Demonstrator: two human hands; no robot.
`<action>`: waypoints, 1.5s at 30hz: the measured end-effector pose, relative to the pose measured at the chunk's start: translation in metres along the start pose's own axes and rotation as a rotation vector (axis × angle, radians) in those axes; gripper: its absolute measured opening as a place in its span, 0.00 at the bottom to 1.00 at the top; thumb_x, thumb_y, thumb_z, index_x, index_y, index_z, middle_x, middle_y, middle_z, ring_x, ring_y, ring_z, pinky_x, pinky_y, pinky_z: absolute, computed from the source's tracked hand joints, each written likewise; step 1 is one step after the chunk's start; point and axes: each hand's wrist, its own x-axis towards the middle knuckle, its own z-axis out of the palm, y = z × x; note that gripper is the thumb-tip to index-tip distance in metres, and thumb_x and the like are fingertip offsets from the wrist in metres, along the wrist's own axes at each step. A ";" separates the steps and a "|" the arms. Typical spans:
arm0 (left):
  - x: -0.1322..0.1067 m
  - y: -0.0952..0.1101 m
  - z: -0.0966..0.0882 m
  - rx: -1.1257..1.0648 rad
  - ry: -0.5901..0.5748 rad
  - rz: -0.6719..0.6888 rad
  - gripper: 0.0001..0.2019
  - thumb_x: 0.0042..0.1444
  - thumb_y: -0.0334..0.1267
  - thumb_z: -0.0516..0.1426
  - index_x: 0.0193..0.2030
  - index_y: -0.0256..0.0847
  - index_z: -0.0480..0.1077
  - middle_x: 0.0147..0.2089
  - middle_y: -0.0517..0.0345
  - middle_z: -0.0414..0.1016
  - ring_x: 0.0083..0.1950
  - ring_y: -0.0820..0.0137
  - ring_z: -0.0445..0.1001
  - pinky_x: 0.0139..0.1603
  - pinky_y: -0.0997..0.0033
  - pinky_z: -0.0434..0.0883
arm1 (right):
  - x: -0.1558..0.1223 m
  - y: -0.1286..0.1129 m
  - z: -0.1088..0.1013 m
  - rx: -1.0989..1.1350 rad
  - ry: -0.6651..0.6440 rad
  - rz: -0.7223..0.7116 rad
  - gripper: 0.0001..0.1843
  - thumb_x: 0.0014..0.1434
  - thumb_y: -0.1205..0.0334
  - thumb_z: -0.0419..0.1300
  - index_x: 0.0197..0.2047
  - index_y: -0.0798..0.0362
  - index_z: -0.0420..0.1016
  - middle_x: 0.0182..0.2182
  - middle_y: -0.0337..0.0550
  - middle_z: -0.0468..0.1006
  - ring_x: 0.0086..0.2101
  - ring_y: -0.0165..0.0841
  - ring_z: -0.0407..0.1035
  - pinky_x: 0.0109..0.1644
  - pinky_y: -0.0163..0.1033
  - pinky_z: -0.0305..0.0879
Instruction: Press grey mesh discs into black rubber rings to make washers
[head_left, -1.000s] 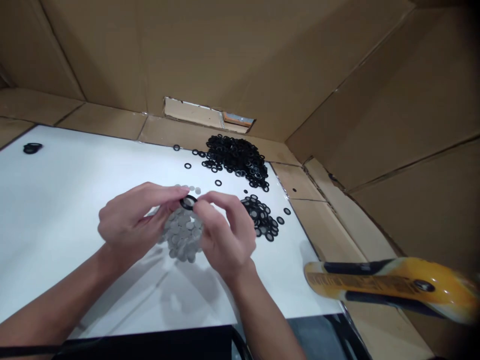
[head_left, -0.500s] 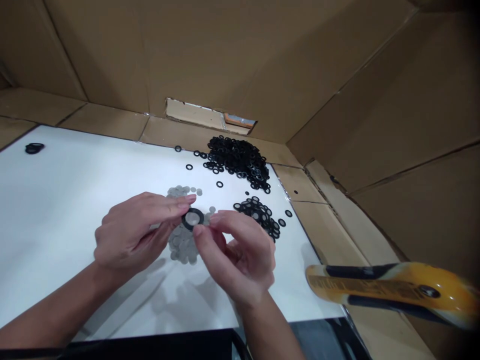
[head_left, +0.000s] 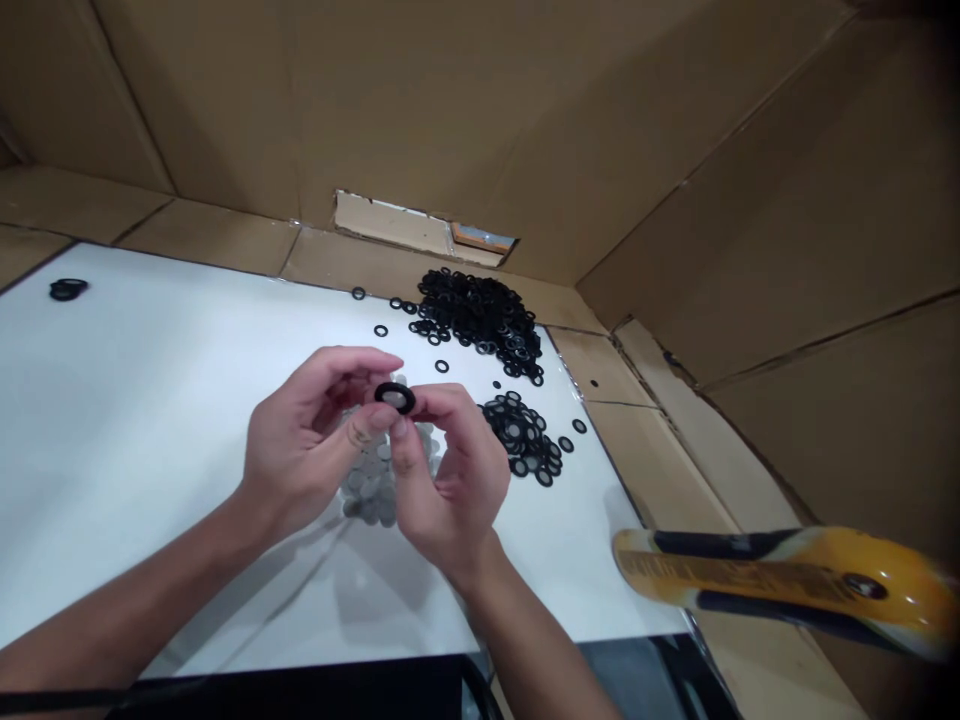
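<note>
The left hand (head_left: pixel 304 445) and right hand (head_left: pixel 450 470) meet above the middle of a white worktop (head_left: pixel 150 420), their fingers (head_left: pixel 439 400) closed narrowly on the rim of a black rubber ring (head_left: pixel 395 398). The ring is held up between both sets of fingertips, just clear of the pile below, and a pale grey centre shows inside it, though whether that is a seated mesh disc is hard to make out. Beneath the hands lies a pile of grey discs (head_left: pixel 367 490), partly hidden by the palms and fingers, so its full outline cannot be seen. A heap of loose black rings (head_left: pixel 480 325) lies beyond the hands, with a smaller heap of black rings with grey centres (head_left: pixel 521 435) just beside the right hand. A few black rings (head_left: pixel 68 289) sit near the far left corner. Cardboard walls (head_left: pixel 375 120) rise behind and to the right, well apart from the hands. A blurred yellow-and-black handle (head_left: pixel 772 580) at lower right is cut off by the frame.
</note>
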 end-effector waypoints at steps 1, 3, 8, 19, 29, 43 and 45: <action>0.000 0.001 0.001 -0.008 -0.011 -0.072 0.06 0.60 0.34 0.63 0.44 0.43 0.76 0.38 0.58 0.77 0.36 0.73 0.76 0.36 0.75 0.75 | 0.000 0.000 0.000 0.013 0.004 0.019 0.08 0.61 0.72 0.57 0.41 0.52 0.71 0.33 0.41 0.74 0.33 0.30 0.70 0.35 0.37 0.71; -0.001 0.002 0.001 -0.024 -0.026 -0.156 0.01 0.61 0.35 0.61 0.39 0.42 0.75 0.37 0.59 0.76 0.35 0.73 0.75 0.35 0.75 0.74 | 0.001 0.000 -0.002 0.024 0.002 0.041 0.07 0.61 0.72 0.58 0.41 0.52 0.72 0.33 0.40 0.74 0.33 0.30 0.70 0.36 0.38 0.71; -0.001 0.003 0.002 0.055 0.006 -0.143 0.02 0.62 0.33 0.60 0.37 0.43 0.74 0.37 0.62 0.75 0.36 0.76 0.73 0.35 0.78 0.72 | 0.005 0.001 -0.009 0.097 -0.002 0.121 0.10 0.60 0.73 0.61 0.44 0.52 0.74 0.37 0.42 0.77 0.38 0.31 0.72 0.42 0.39 0.73; -0.004 0.005 0.003 0.021 0.001 -0.291 0.02 0.61 0.33 0.61 0.36 0.43 0.76 0.33 0.63 0.77 0.32 0.76 0.75 0.35 0.79 0.75 | 0.008 0.002 -0.011 0.359 -0.150 0.407 0.02 0.67 0.65 0.57 0.40 0.52 0.70 0.32 0.37 0.74 0.32 0.28 0.71 0.37 0.35 0.70; -0.006 0.001 0.003 0.166 -0.001 -0.105 0.03 0.60 0.31 0.61 0.38 0.42 0.75 0.36 0.62 0.78 0.35 0.75 0.76 0.35 0.76 0.75 | 0.006 0.002 -0.009 0.284 -0.066 0.396 0.02 0.65 0.67 0.60 0.38 0.53 0.72 0.32 0.37 0.75 0.32 0.27 0.72 0.37 0.34 0.71; -0.016 0.017 -0.031 0.431 -0.077 0.496 0.19 0.55 0.26 0.63 0.52 0.48 0.74 0.53 0.53 0.82 0.49 0.60 0.82 0.45 0.57 0.82 | 0.004 0.003 -0.022 -0.193 0.089 -0.454 0.16 0.56 0.78 0.63 0.45 0.51 0.79 0.36 0.43 0.82 0.37 0.36 0.79 0.37 0.38 0.80; -0.021 0.026 -0.035 0.432 -0.109 0.361 0.22 0.56 0.26 0.62 0.54 0.54 0.73 0.56 0.57 0.80 0.50 0.58 0.81 0.48 0.51 0.81 | 0.003 0.002 -0.025 -0.185 0.053 -0.460 0.17 0.56 0.77 0.64 0.47 0.52 0.79 0.37 0.45 0.82 0.39 0.37 0.79 0.38 0.40 0.81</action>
